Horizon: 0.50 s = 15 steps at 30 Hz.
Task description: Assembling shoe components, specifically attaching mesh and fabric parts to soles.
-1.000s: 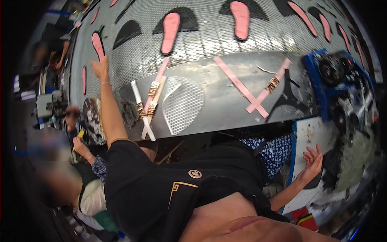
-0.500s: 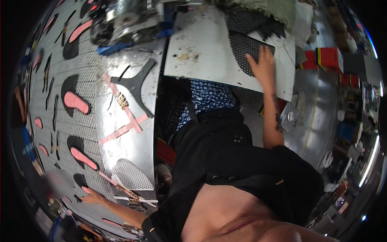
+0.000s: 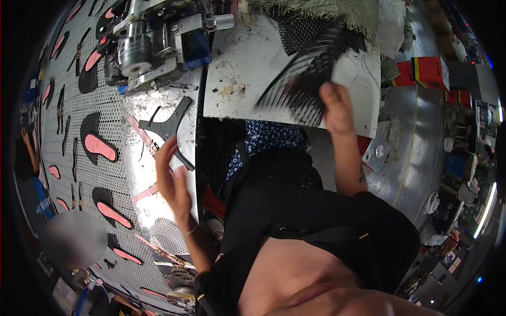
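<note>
My right hand (image 3: 338, 109) is closed on the near edge of a black perforated mesh sheet (image 3: 303, 76), lifting it above the white tabletop (image 3: 232, 68). Motion smears the sheet. More black mesh (image 3: 290, 32) lies behind it, partly under a pale green frayed cloth (image 3: 337, 11). Over the metal ledge (image 3: 142, 203) hovers my left hand (image 3: 173, 184), fingers apart and nothing in it. Close to its fingertips lie a dark grey Y-shaped piece (image 3: 171, 117) and a pink strap (image 3: 143, 194). A light grey mesh piece (image 3: 168, 235) rests nearer me on that ledge.
At the left runs a perforated conveyor (image 3: 105, 179) carrying black insoles with pink pads (image 3: 100, 147) and thin dark straps. A metal machine (image 3: 137, 52) stands at the ledge's far end. Other people are beyond the conveyor. Red boxes (image 3: 429, 72) stand on the right.
My left hand has come back from the conveyor to above the ledge. My right hand, flat on the mesh before, has gripped a sheet and raised it towards me.
</note>
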{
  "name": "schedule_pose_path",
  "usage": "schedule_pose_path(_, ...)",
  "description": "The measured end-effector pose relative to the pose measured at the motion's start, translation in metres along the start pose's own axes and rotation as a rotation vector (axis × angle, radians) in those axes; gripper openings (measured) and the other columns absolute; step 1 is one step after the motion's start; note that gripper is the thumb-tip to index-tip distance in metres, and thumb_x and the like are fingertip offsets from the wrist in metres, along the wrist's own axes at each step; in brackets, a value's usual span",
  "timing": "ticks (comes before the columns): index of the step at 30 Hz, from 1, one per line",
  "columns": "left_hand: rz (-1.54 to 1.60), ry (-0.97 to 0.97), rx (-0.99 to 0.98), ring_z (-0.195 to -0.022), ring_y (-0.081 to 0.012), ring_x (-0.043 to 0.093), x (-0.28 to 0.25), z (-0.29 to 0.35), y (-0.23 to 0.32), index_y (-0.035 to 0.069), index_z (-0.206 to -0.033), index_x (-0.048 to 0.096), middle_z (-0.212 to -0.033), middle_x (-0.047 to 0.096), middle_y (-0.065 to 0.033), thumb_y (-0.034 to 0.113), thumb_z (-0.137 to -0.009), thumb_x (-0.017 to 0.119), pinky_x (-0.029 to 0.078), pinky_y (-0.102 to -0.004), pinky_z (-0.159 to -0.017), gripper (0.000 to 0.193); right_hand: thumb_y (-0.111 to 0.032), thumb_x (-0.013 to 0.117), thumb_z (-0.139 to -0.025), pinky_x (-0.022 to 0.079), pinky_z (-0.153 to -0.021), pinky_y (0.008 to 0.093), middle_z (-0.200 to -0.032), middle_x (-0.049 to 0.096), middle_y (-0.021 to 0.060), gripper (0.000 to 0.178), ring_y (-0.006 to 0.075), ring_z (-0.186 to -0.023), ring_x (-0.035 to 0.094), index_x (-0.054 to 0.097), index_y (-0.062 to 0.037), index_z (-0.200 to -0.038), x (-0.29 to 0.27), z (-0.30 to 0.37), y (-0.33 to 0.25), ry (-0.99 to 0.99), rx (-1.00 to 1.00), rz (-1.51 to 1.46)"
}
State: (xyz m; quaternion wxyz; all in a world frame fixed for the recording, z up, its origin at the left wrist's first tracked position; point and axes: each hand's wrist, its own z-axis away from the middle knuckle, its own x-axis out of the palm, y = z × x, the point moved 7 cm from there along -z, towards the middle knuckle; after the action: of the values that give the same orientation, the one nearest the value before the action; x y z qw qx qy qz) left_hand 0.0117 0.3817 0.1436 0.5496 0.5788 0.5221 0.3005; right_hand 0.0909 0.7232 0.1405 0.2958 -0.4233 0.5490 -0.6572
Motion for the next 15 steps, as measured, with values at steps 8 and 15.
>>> schedule_pose_path(8, 0.425, -0.22, -0.249, -0.081, -0.0115, 0.062, 0.097, -0.042, 0.029, -0.003, -0.108, 0.064, -0.09, 0.068, -0.0057, 0.011, -0.092, 0.062, 0.048, -0.0246, -0.074, 0.022, -0.032, 0.053, -0.099, 0.046, -0.078, 0.028, -0.091, 0.064, 0.0055, 0.041, 0.0113, -0.086, 0.056, 0.062, 0.0055, -0.113, 0.091, 0.024, 0.053, -0.931, 0.342, 0.084)
schedule_pose_path(15, 0.316, -0.094, -0.447, -0.066, -0.0021, 0.048, 0.076, -0.061, 0.014, -0.004, -0.088, 0.066, -0.072, 0.059, 0.0048, 0.021, -0.095, 0.061, 0.038, -0.0219, -0.056, 0.026, -0.036, 0.054, -0.097, 0.046, -0.083, 0.0274, -0.101, 0.067, 0.0127, 0.048, 0.0122, -0.092, 0.059, 0.061, 0.0071, -0.116, 0.082, 0.0, -0.006, -0.47, -0.052, -0.16)
